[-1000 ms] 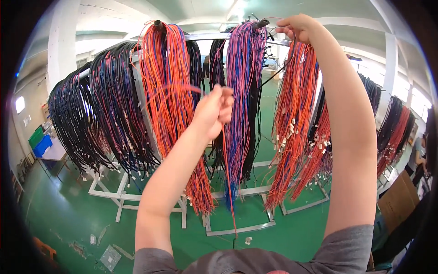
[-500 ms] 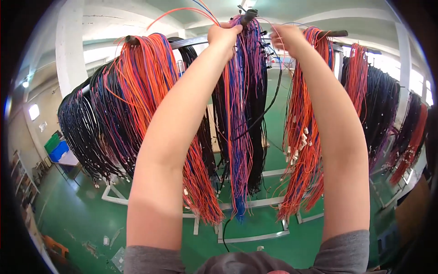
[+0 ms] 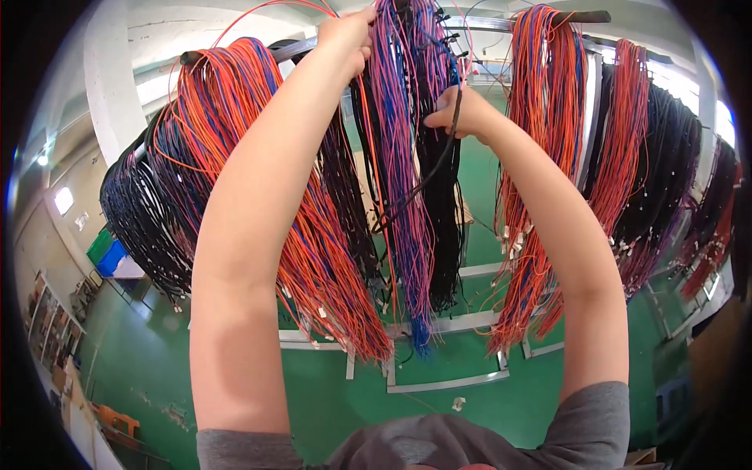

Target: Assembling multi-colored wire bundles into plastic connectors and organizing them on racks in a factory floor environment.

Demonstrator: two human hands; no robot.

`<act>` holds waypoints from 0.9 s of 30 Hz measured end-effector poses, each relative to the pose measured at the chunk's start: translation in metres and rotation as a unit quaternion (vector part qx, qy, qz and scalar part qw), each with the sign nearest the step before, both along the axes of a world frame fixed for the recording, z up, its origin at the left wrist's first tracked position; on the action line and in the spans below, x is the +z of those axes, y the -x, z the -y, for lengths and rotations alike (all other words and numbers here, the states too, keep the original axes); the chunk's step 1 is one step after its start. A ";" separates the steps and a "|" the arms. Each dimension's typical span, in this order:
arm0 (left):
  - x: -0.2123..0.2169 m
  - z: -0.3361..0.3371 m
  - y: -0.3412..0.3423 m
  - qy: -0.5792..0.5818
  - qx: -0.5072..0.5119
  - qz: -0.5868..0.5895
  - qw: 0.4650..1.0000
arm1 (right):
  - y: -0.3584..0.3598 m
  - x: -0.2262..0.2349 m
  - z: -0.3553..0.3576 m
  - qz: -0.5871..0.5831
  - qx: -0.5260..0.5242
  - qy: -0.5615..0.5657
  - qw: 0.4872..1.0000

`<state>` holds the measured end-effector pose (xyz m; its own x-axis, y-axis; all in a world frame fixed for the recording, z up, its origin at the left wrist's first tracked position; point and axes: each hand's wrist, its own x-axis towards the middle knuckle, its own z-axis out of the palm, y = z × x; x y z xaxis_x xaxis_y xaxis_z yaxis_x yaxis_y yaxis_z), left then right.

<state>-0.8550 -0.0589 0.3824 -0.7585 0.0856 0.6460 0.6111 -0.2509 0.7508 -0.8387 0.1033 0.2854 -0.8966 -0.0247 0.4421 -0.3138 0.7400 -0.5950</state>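
In front of me hangs a middle bundle of pink, purple and blue wires (image 3: pixel 395 102), with black wires (image 3: pixel 445 227) at its right. My left hand (image 3: pixel 343 41) is raised at the bundle's upper left, its fingers curled round a few orange wires (image 3: pixel 274 4). These arc in from the left and run on below the hand. Lower down, my right hand (image 3: pixel 462 112) is closed at the bundle's right side, its fingertips against the black wires. What lies between those fingers is hidden. A thicker black cable (image 3: pixel 427 178) curves down past this hand.
Orange and blue wire bundles hang at left (image 3: pixel 235 86) and right (image 3: pixel 536 63), over dark rods. Black bundles (image 3: pixel 149 204) hang farther out. A metal frame base (image 3: pixel 446 384) stands on the green floor (image 3: pixel 337 407). Blue bins (image 3: pixel 112 254) stand far left.
My right hand has moved down and slightly left, from the bundle's top to its right side. My left hand has shifted left and up with the orange wires. The view has tilted down.
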 end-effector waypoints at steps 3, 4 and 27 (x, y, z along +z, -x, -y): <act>-0.002 0.011 -0.010 -0.020 0.008 0.051 0.998 | 0.010 -0.008 0.003 -0.206 -0.098 -0.063 0.972; -0.003 0.011 -0.014 -0.018 0.005 0.043 0.999 | 0.010 -0.008 0.000 -0.226 -0.098 -0.084 0.965; -0.019 0.094 -0.134 -0.050 -0.293 0.088 0.951 | -0.213 0.134 0.045 -0.302 0.242 0.325 0.863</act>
